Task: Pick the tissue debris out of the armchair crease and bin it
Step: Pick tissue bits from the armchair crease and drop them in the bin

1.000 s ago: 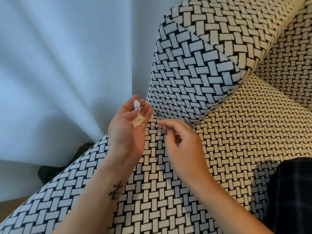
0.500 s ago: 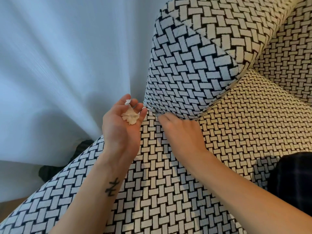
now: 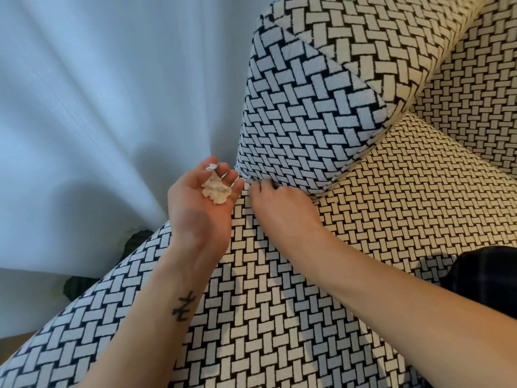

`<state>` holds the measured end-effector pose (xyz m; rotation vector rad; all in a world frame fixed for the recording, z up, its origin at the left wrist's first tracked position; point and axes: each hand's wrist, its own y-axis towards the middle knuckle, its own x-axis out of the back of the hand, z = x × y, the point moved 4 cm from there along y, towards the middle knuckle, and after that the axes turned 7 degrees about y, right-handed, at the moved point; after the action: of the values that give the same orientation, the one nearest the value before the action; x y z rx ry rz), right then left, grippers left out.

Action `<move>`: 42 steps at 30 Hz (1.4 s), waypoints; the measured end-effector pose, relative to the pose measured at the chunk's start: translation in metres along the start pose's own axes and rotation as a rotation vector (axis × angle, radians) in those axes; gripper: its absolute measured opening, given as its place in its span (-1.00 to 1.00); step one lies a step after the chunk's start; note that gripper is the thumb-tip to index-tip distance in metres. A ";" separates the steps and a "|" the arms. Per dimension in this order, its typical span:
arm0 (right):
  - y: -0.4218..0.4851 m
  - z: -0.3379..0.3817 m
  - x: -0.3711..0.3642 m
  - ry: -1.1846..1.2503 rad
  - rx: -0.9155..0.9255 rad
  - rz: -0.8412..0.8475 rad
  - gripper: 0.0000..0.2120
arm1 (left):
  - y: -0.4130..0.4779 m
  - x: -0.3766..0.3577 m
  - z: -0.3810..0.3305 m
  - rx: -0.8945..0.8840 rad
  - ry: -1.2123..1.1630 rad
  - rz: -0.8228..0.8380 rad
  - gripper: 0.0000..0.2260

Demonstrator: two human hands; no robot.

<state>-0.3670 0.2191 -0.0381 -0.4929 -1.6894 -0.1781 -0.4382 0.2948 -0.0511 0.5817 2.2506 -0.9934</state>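
My left hand [image 3: 200, 208] is palm up beside the armrest, its fingers cupped round a crumpled wad of white tissue debris [image 3: 215, 189]. My right hand [image 3: 279, 205] lies knuckles up on the armchair seat [image 3: 279, 317]. Its curled fingertips are dug into the crease [image 3: 338, 180] where the seat meets the armrest [image 3: 302, 121]. They pinch a tiny white tissue scrap [image 3: 248, 179] at the crease's front end. The rest of the crease is a dark seam, and anything deeper in it is hidden. No bin is in view.
A pale curtain [image 3: 98, 121] hangs close on the left, right against the armrest. Something dark [image 3: 81, 284] lies on the floor below it. Dark plaid fabric [image 3: 486, 278] rests on the seat at the right. The chair back [image 3: 481, 88] rises at top right.
My right hand went from hovering to pushing its fingertips into the crease, then curled them at the front end. My left hand drew slightly left, still holding the wad.
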 end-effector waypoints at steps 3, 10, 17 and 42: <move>0.009 -0.003 0.002 0.002 -0.001 0.016 -0.74 | -0.001 0.000 0.000 -0.003 -0.002 0.016 -0.83; -0.035 -0.012 -0.004 0.077 0.056 -0.033 -0.65 | 0.000 -0.001 -0.001 -0.003 0.000 0.031 -0.83; -0.001 -0.001 0.016 0.073 0.003 -0.079 -0.71 | -0.002 -0.002 0.001 -0.001 0.002 0.047 -0.84; -0.001 -0.011 0.001 0.190 -0.022 -0.071 -0.76 | 0.001 0.001 -0.004 -0.006 -0.032 0.045 -0.83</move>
<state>-0.3575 0.2139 -0.0350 -0.4190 -1.5214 -0.2865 -0.4396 0.2988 -0.0506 0.6073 2.2026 -0.9669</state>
